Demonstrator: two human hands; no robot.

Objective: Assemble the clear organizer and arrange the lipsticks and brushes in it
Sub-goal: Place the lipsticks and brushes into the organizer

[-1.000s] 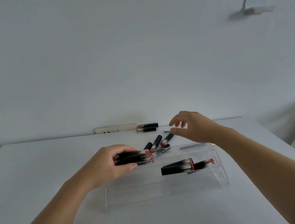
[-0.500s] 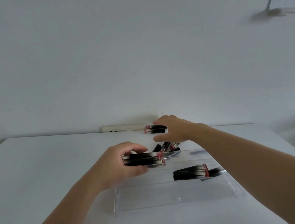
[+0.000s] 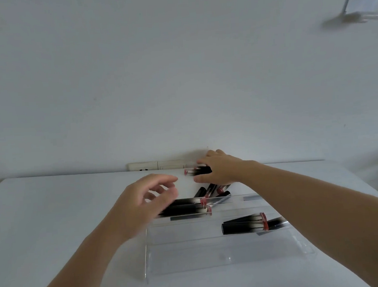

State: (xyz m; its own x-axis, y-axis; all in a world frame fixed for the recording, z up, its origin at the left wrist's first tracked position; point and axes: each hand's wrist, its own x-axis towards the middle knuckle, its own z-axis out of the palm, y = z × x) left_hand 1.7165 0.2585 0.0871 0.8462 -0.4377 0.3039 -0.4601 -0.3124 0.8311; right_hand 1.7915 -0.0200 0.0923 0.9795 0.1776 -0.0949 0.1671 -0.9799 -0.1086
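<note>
step: fetch next lipstick | right hand (image 3: pixel 222 171) pinches lipstick (image 3: pixel 197 170) on desk (image 3: pixel 53 210) at 12 o'clock of organizer (image 3: pixel 226 251); left hand (image 3: pixel 143 205) loose, holds nothing | advice: lift clear of loose lipsticks (image 3: pixel 212 190); lay flat in a tier

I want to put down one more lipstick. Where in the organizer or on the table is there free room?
The front, lowest tier of the organizer is bare. The table left of it is bare too. It is crowded behind the organizer, where loose lipsticks lie under the right hand.
</note>
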